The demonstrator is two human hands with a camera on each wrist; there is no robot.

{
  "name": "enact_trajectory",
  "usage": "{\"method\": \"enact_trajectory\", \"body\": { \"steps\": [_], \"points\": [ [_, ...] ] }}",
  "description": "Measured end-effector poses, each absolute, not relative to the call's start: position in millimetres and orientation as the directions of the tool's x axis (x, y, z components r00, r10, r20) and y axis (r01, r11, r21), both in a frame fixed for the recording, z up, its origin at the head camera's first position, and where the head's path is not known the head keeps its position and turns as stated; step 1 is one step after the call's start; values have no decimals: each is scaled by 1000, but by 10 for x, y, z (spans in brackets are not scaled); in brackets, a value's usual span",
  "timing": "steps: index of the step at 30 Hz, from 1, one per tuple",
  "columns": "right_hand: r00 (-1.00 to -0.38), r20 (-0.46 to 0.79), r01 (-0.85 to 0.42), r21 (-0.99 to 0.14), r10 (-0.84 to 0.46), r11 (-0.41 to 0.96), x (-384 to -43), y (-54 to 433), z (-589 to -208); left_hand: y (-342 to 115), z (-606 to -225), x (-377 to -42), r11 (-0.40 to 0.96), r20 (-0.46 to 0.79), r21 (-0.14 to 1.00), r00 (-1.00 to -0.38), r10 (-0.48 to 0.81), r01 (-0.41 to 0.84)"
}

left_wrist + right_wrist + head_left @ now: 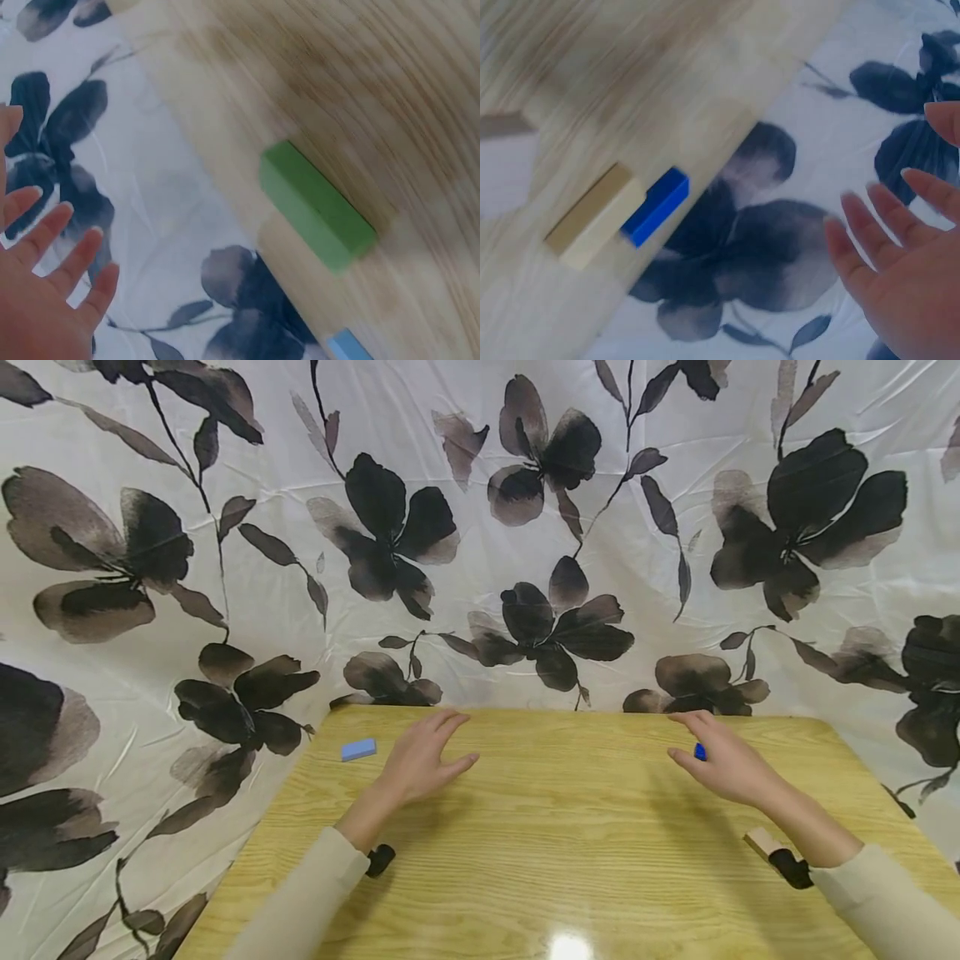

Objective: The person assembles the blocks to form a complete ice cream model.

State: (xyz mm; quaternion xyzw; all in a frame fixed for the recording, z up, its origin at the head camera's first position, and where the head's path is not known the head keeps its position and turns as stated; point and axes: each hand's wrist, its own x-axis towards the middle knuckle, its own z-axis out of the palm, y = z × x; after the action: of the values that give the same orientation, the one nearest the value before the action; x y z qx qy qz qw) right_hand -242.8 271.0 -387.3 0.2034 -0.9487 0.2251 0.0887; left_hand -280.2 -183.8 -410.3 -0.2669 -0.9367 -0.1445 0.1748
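My left hand (pixel 423 760) hovers over the left part of the wooden table, fingers extended and holding nothing. A light blue block (pixel 358 749) lies to its left. In the left wrist view a green block (pixel 315 206) rests on the table near its edge; in the head view it cannot be seen. My right hand (pixel 723 764) is held over the right part, thumb and fingers apart, also holding nothing. Just behind it a blue block (pixel 700 752) shows partly. In the right wrist view a pale yellow block (pixel 592 214) lies alongside the blue block (pixel 658 208).
The wooden table (pixel 540 827) ends at a floral cloth (pixel 465 552) hanging behind and at the sides. A pale wooden piece (pixel 762 841) lies by the right wrist. Dark devices (pixel 381 860) show at both wrists. A pale object (pixel 506 165) enters the right wrist view's left edge.
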Motion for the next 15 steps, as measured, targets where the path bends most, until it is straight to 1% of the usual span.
{"method": "enact_trajectory", "body": {
  "steps": [6, 15],
  "points": [
    [-919, 218, -394, -462, -329, 794, -2383, 2921, -3871, -2069, -4114, -2753, 819, 369, 251, -833, 411, 516],
    [-937, 153, -348, -440, -313, 828, -2317, 3313, -3967, -2363, -4154, -2688, 836, 312, 322, -884, 348, 443]
  ]
}}
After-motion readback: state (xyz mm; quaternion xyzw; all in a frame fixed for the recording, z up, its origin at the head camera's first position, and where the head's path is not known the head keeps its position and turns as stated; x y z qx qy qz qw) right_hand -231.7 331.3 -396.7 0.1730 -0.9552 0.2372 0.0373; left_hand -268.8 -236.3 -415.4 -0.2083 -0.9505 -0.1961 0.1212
